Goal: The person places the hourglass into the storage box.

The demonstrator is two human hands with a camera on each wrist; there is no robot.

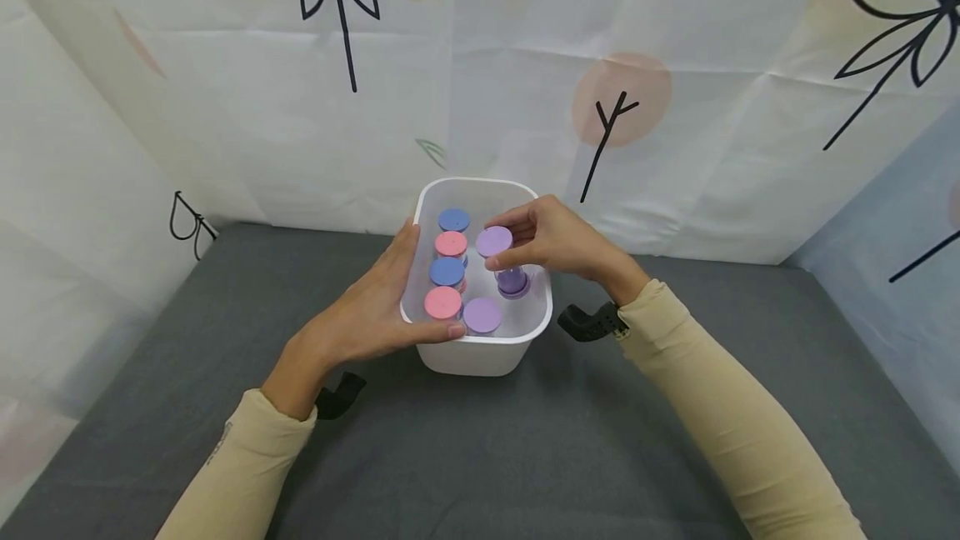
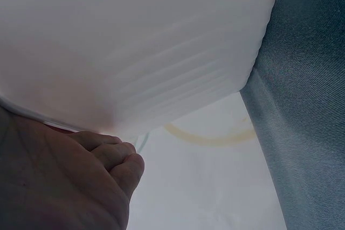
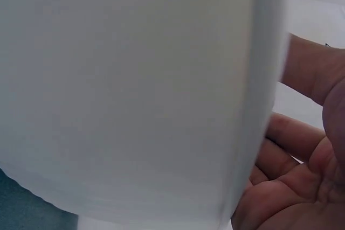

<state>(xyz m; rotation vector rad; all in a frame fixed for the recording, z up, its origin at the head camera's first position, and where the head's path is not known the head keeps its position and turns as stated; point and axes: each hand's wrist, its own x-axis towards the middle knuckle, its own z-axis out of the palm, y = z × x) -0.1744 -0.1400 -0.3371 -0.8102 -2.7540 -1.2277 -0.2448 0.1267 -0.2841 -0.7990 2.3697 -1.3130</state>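
Note:
A white plastic bin point(image 1: 486, 359) stands on the grey cloth and holds several small round-lidded jars. Along its left side runs a column of lids, with a blue lid point(image 1: 453, 220) and a pink lid point(image 1: 451, 243) at the far end. At the near end, a purple-lidded jar point(image 1: 482, 317) stands beside a pink-lidded jar point(image 1: 443, 303). My left hand point(image 1: 367, 307) holds the bin's near-left corner, thumb on the front rim. Over the right side, my right hand point(image 1: 551, 236) pinches another purple-lidded jar point(image 1: 494, 241) between thumb and fingers. Its lower part looks clear, with purple point(image 1: 513, 282) beneath.
Dark grey cloth point(image 1: 480, 457) covers the table around the bin. A white printed curtain point(image 1: 495, 107) hangs close behind the bin, with more fabric at both sides. Black wrist straps point(image 1: 592, 323) sit at the beige sleeves.

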